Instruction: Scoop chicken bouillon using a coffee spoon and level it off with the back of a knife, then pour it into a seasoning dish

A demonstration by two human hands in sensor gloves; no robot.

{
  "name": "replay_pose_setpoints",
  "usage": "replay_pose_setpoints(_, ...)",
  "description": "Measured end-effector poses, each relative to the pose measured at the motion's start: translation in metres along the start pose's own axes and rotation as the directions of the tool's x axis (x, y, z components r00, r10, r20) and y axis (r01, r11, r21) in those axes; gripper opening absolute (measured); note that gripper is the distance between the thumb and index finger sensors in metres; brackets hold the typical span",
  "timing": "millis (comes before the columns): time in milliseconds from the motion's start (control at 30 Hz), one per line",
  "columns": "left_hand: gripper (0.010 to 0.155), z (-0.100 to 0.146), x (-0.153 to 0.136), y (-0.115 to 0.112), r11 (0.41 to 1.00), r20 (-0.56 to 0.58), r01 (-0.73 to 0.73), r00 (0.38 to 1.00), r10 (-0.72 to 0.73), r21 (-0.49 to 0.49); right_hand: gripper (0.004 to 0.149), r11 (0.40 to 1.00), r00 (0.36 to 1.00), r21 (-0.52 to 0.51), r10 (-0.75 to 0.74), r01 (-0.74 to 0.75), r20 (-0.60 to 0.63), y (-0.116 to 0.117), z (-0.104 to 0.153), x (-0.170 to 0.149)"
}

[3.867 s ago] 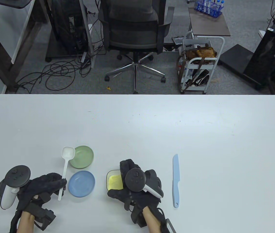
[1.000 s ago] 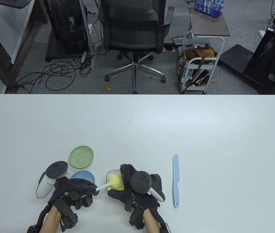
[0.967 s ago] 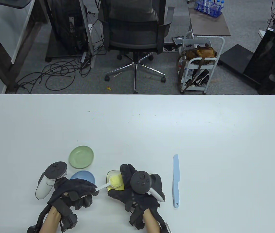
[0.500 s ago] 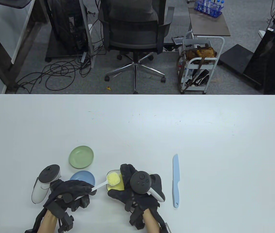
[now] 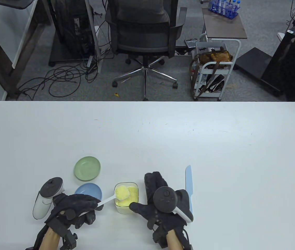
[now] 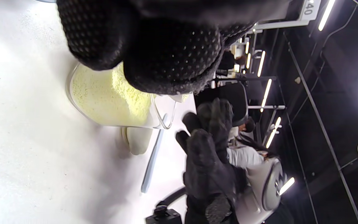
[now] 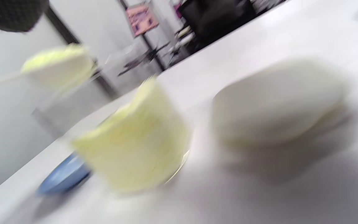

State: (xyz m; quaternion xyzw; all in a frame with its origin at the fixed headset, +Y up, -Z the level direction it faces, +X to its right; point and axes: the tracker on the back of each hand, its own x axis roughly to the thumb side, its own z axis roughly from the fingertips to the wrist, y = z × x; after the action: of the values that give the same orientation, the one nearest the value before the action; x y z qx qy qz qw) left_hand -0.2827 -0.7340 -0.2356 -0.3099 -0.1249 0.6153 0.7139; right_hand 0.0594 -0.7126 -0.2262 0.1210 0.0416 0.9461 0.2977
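The white surface (image 5: pixel 215 145) carries everything in a tight cluster at its near left, within easy reach of both hands. The right hand (image 5: pixel 163 205) hovers between the bouillon container (image 5: pixel 127 198) and the blue knife (image 5: pixel 189 190), which lies just to its right; its fingers are spread and relaxed, holding nothing, so it looks free to take the knife for levelling. The left hand (image 5: pixel 71 208) has its fingers curled round the handle of the coffee spoon (image 5: pixel 116 194), keeping the heaped bowl above the open container, probably so that any scraped-off powder falls back in. The chicken bouillon (image 5: pixel 122 192) is thus partly mounded on the spoon and mostly in the clear container. Two dishes wait empty to the left: a blue dish (image 5: pixel 88 190) near the left hand and a green dish (image 5: pixel 87 168) beyond it, handy for the pour. A small white lid (image 7: pixel 278 102) sits beside the container in the right wrist view. No brand or label on these things can be read.
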Motion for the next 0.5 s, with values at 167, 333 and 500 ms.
replay_pose_setpoints(167, 0.046, 0.001, 0.000, 0.000, 1.000, 0.011, 0.002, 1.000, -0.002, -0.003, 0.071, 0.948, 0.921, -0.262, 0.067, -0.178, -0.383, -0.046, 0.028, -0.054)
replay_pose_setpoints(333, 0.046, 0.002, 0.000, -0.001, 1.000, 0.021, 0.001, 1.000, -0.001, -0.008, 0.058, 0.951, 0.802, -0.093, 0.195, -0.296, -0.564, -0.037, 0.033, -0.089)
replay_pose_setpoints(500, 0.046, 0.003, 0.000, -0.002, 1.000, 0.027, -0.001, 1.000, 0.002, -0.015, 0.058, 0.937, 0.746, 0.065, 0.314, -0.343, -0.588, -0.015, 0.017, -0.098)
